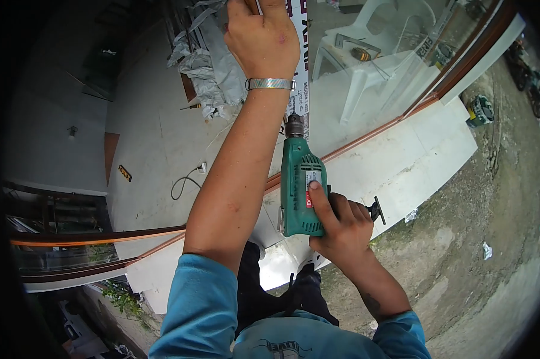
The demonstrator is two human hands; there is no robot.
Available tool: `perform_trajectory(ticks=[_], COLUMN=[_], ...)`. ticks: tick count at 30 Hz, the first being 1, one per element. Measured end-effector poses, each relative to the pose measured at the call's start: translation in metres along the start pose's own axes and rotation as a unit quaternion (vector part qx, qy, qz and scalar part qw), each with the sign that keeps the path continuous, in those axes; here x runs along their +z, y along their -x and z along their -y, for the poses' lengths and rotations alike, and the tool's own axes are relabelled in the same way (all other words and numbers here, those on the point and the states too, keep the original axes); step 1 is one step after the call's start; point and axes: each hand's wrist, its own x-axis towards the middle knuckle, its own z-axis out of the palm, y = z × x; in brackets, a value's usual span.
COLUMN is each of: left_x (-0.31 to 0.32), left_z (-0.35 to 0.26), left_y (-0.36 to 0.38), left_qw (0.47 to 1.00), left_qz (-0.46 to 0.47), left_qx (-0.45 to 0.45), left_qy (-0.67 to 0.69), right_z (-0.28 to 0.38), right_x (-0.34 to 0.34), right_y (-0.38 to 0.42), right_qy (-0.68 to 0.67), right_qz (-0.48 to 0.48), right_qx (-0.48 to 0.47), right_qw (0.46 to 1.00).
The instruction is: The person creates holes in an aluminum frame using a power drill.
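My right hand (344,227) is wrapped around the handle of a green electric drill (303,179), with the index finger stretched along its side. The drill's dark chuck (294,125) points away from me, at a door-frame profile (303,99) covered in white printed film. Whether the bit touches the profile cannot be made out. My left hand (264,33), above a metal watch band (271,84), is closed at the top edge of the view, beside the profile. A brownish piece shows between its fingers, but the hand and the view's edge hide most of it.
Behind the glass on the right stands a white plastic chair (365,57) with tools on it. Crumpled plastic wrapping (204,72) lies on the tiled floor, near a cable with a plug (192,176). A tin (480,111) stands outside, past the white sill (395,161).
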Motion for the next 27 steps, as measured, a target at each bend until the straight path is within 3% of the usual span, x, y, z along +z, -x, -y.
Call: perform_trajectory(ticks=[6,7,10,12,14,16,17,19,20,23,27], left_x=[-0.003,-0.004,-0.006,-0.004,-0.003,-0.001,0.002,0.004,0.004,0.001,-0.002], left_z=[0.004,0.004,0.008,0.01,0.007,0.008,0.011,0.012,0.011,0.012,0.012], left_y=[-0.001,-0.001,-0.004,-0.005,-0.004,-0.004,-0.004,-0.005,-0.006,-0.003,0.0], left_qw=[1.0,0.999,1.0,1.0,0.999,0.998,0.996,0.995,0.994,0.996,0.994], left_qz=[-0.017,-0.008,-0.005,0.005,0.013,0.001,-0.009,-0.006,-0.007,0.001,0.008], left_qx=[0.018,0.016,0.011,0.027,0.018,0.038,0.055,0.07,0.084,0.071,0.093], left_qy=[0.019,0.032,0.007,0.01,0.028,0.058,0.07,0.071,0.068,0.048,0.061], right_z=[0.002,0.0,-0.038,-0.073,-0.103,-0.143,-0.159,-0.187,-0.197,-0.213,-0.228], right_x=[-0.008,-0.016,-0.024,-0.04,-0.046,-0.035,-0.026,-0.009,-0.004,0.008,0.014], right_y=[-0.022,-0.025,-0.034,-0.041,-0.052,-0.062,-0.064,-0.067,-0.07,-0.074,-0.08], right_qy=[-0.057,-0.101,-0.255,-0.376,-0.507,-0.599,-0.599,-0.671,-0.674,-0.745,-0.755], right_qz=[-0.028,0.007,-0.027,0.047,0.071,0.094,0.089,0.109,0.106,0.143,0.163], right_qx=[0.039,0.077,0.077,0.185,0.313,0.275,0.278,0.293,0.293,0.269,0.241], right_qw=[0.997,0.992,0.964,0.907,0.8,0.746,0.746,0.672,0.67,0.594,0.588])
